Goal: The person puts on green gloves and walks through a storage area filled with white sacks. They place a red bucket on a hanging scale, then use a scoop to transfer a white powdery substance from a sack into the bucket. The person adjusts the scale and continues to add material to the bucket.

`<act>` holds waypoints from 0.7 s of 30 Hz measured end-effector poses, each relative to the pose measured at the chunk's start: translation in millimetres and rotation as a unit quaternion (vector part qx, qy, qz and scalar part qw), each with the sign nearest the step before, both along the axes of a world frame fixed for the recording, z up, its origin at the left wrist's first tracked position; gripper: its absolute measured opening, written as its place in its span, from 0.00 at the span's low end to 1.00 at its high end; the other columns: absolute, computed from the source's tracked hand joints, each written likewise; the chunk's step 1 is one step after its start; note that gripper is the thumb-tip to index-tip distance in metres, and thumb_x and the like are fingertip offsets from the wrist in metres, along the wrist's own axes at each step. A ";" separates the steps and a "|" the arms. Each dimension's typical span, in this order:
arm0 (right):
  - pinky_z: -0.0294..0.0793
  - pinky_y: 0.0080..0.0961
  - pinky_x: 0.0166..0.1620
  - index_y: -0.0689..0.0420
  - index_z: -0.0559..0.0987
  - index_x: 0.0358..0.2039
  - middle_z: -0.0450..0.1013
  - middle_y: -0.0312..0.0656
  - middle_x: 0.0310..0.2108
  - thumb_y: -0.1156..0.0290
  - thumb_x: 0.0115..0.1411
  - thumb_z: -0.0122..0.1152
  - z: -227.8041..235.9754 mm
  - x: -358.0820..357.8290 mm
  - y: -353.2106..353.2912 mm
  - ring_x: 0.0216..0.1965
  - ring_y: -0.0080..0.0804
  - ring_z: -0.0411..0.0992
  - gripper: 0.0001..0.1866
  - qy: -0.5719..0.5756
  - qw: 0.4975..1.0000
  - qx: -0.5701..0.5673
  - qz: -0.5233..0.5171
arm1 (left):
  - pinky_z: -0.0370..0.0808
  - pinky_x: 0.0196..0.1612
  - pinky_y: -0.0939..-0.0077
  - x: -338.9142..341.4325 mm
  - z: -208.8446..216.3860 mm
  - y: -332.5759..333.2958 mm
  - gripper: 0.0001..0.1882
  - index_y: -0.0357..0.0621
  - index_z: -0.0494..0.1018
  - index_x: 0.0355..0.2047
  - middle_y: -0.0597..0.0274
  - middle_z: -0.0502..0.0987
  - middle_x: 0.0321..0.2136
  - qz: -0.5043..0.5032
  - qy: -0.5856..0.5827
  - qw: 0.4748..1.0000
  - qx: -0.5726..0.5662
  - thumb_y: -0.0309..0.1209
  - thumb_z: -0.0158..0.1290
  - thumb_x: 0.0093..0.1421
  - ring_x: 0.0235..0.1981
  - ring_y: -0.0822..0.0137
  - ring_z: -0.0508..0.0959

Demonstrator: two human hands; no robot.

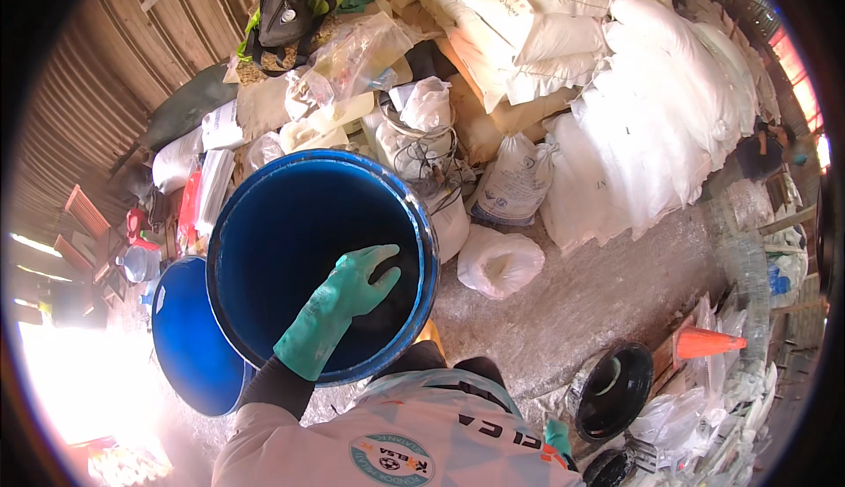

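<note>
A large blue drum (231,190) stands open in front of me, its inside dark toward the bottom. Over its mouth reaches my left hand (356,283) in a green rubber glove, thumb and fingers apart, with nothing seen in it. At my right side, part of my right hand (556,437) shows in the same kind of glove, low beside a black bucket (614,390). My shirt covers much of that hand and its fingers cannot be made out, nor whether it touches the bucket. Left of the drum leans another blue rounded piece (198,337), a lid or a drum.
White filled sacks (634,135) are piled high at the back right. A tied white bag (515,179) and an open white bag (500,261) sit on the floor right of the drum. An orange cone (709,343) lies at the right. A black backpack (290,14) rests at the back.
</note>
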State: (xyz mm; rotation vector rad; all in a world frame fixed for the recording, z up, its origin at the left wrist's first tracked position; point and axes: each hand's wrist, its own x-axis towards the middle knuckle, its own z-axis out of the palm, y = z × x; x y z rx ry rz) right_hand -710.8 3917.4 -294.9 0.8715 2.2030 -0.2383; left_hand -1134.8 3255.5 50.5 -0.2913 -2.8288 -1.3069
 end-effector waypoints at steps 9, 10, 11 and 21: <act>0.71 0.45 0.66 0.59 0.82 0.58 0.77 0.58 0.59 0.50 0.63 0.63 16.7 -388.2 -33.4 0.63 0.55 0.74 0.31 0.111 0.984 -0.075 0.120 | 0.79 0.59 0.64 -0.1 24.3 -10.0 0.21 0.46 0.80 0.59 0.48 0.82 0.57 0.242 -0.100 0.965 0.002 0.34 0.64 0.66 0.58 0.54 0.82; 0.71 0.44 0.66 0.61 0.81 0.59 0.77 0.60 0.59 0.51 0.64 0.62 22.7 -439.3 -50.1 0.63 0.55 0.75 0.30 0.131 0.976 -0.102 0.144 | 0.79 0.58 0.64 4.3 22.8 -7.8 0.21 0.46 0.81 0.58 0.48 0.82 0.56 0.286 -0.096 0.953 -0.024 0.34 0.64 0.65 0.56 0.53 0.83; 0.74 0.44 0.64 0.60 0.83 0.57 0.80 0.58 0.55 0.51 0.62 0.63 25.6 -489.1 -70.5 0.60 0.54 0.77 0.30 0.157 0.969 -0.101 0.163 | 0.79 0.58 0.64 11.7 22.1 -5.8 0.21 0.46 0.81 0.58 0.48 0.83 0.55 0.325 -0.070 0.942 -0.044 0.33 0.64 0.65 0.55 0.51 0.83; 0.77 0.46 0.55 0.59 0.83 0.53 0.82 0.58 0.47 0.59 0.66 0.60 -5.0 -810.2 -348.2 0.51 0.60 0.79 0.21 0.264 0.840 -0.335 0.336 | 0.74 0.65 0.67 75.1 -2.9 52.1 0.18 0.37 0.79 0.58 0.51 0.82 0.56 0.649 -0.154 0.744 -0.031 0.27 0.61 0.69 0.58 0.61 0.81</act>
